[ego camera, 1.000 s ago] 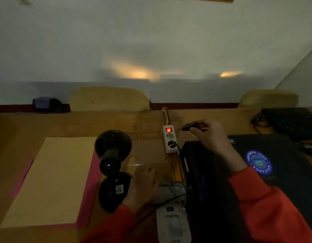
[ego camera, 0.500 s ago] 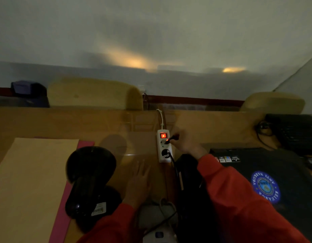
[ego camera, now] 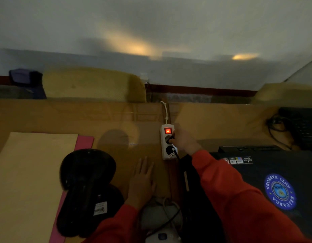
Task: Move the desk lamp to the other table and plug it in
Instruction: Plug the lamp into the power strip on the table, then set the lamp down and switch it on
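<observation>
Lower left: tan sheet on pink mat. Desk lamp stands just right of it, unlit. Centre-bottom: left hand flat on table, fingers spread, steadying. Centre-right: right hand pinches the plug at the upper socket of the power strip; switch glows red. Judgement: keep plug square to socket, push straight, strip braced; can't tell if pins are seated.

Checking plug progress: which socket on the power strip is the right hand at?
The far socket, next to the lit red switch. The right hand holds a black plug at it. The near socket already has another plug in it.
</observation>
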{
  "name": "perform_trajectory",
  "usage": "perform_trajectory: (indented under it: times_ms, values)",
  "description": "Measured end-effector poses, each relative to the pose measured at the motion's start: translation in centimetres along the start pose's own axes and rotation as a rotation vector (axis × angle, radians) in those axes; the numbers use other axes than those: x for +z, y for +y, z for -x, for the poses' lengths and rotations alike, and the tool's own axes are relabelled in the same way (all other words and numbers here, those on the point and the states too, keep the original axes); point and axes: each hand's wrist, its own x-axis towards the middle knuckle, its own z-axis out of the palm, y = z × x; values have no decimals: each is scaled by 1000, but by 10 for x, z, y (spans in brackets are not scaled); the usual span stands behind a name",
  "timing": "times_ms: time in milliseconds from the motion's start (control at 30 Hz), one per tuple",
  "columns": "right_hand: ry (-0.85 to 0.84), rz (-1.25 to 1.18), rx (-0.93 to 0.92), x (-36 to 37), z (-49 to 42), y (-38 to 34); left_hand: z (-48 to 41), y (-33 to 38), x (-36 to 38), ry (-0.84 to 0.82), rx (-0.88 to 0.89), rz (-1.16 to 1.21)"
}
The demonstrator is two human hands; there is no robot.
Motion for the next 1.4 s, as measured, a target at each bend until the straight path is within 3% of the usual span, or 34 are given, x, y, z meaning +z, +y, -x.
perform_trajectory:
  times_ms: [300, 533, 867, 1000, 1200, 1300, 1400]
  values:
    - [-15, 65, -9, -4, -3, -11, -3, 1, -5, -76, -12, -55]
    - [174, 67, -36, -13, 36, -8, 7, 10, -37, -116, 22, -49]
    - [384, 16, -323, 9, 152, -27, 77, 17, -65, 31, 191, 167]
    - [281, 15, -383, 40, 193, -30, 119, 11, -73, -40, 331, 309]
    - [93, -71, -472, 106, 243, -40, 193, -25, -80, -82, 342, 572]
    - [35, -96, -508, 142, 263, -50, 226, -48, -80, 23, 261, 608]
    - [-89, -212, -507, 174, 277, -64, 251, -68, -74, 236, 132, 675]
